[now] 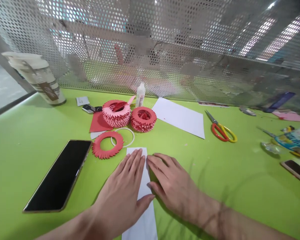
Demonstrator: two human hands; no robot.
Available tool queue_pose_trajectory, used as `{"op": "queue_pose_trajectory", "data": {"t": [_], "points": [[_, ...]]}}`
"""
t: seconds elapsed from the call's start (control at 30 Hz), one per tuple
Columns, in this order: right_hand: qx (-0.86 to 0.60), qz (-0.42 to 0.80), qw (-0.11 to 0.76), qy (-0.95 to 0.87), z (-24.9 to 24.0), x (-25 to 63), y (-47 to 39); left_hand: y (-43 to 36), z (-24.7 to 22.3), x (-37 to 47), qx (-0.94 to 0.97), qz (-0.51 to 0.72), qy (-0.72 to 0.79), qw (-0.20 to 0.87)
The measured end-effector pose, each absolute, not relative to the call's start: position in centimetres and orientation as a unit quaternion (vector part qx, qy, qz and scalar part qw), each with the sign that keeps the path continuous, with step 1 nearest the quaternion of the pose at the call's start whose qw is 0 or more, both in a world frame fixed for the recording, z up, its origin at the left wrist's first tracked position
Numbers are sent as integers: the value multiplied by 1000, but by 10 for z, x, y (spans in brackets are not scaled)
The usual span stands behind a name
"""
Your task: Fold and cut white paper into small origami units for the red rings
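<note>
A folded strip of white paper [143,218] lies lengthwise in front of me on the green table. My left hand [122,191] rests flat on it, palm down, with the fingers stretched forward and the thumb out to the right. Along the strip's right edge is my right hand [173,183], its fingertips touching the edge and its thumb apart from the slightly bent fingers. Just beyond the strip are a flat red paper ring [97,146] with a zigzag edge and a thin white ring [132,137] that partly overlaps it.
Two stacks of toothed paper rings, one pink [116,117], one red [143,125], stand near a white bottle [140,95]. A white sheet [181,116] and scissors [220,130] lie right. Left are a phone [60,176] and cup [43,80]. A perforated metal panel [102,43] borders the back.
</note>
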State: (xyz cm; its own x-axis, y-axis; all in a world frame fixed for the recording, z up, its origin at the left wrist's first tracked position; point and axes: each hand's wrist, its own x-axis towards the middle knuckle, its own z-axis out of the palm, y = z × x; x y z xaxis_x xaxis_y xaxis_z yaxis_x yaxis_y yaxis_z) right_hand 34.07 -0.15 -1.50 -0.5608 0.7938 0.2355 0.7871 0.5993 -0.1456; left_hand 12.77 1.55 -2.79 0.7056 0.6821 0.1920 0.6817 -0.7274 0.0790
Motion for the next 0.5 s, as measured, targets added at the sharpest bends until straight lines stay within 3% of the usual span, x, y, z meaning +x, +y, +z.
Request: {"op": "queue_pose_trajectory", "data": {"t": [0.23, 0.37, 0.5], "points": [[-480, 38, 146, -864, -14, 340, 28, 17, -25, 128, 920, 76, 383, 46], [-490, 142, 197, -837, -5, 343, 51, 19, -20, 128, 922, 60, 377, 60], [-465, 223, 194, -835, -1, 350, 79, 20, -19, 128, 921, 65, 377, 66]]}}
